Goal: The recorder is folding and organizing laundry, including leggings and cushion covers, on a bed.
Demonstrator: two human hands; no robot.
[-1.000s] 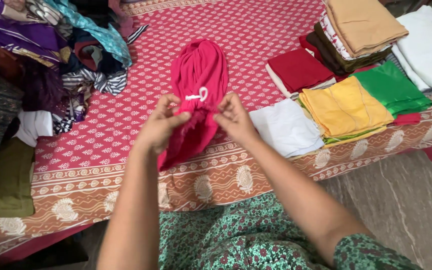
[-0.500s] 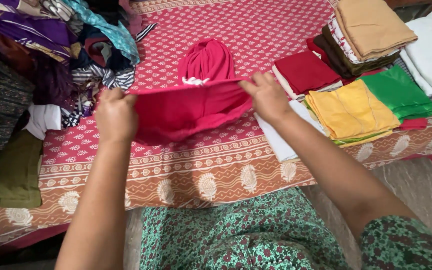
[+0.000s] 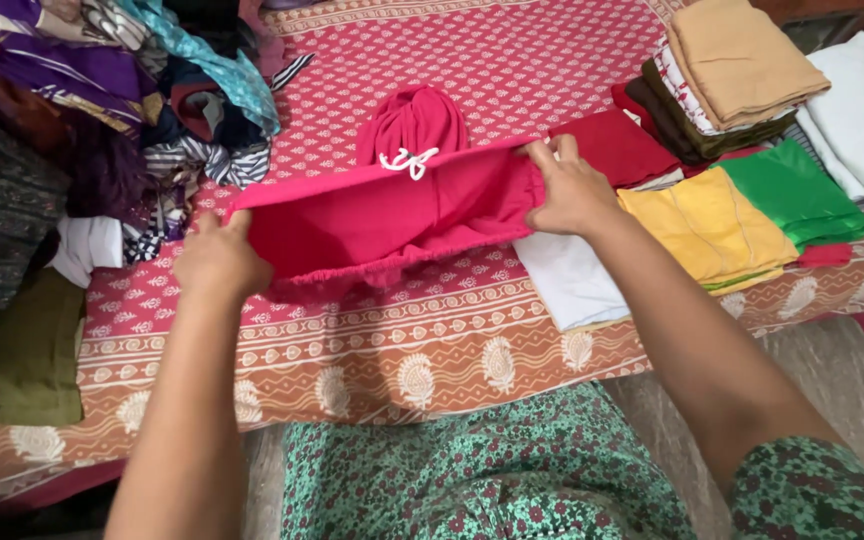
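As stretched: pink garment [image 3: 392,215] between hands

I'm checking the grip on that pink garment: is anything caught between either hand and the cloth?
Nothing visible is. The left hand pinches one end of the pink garment and the right hand the other, bare fingers directly on the cloth, stretched above the patterned bedspread. Its white drawstring hangs mid-span, away from both hands.
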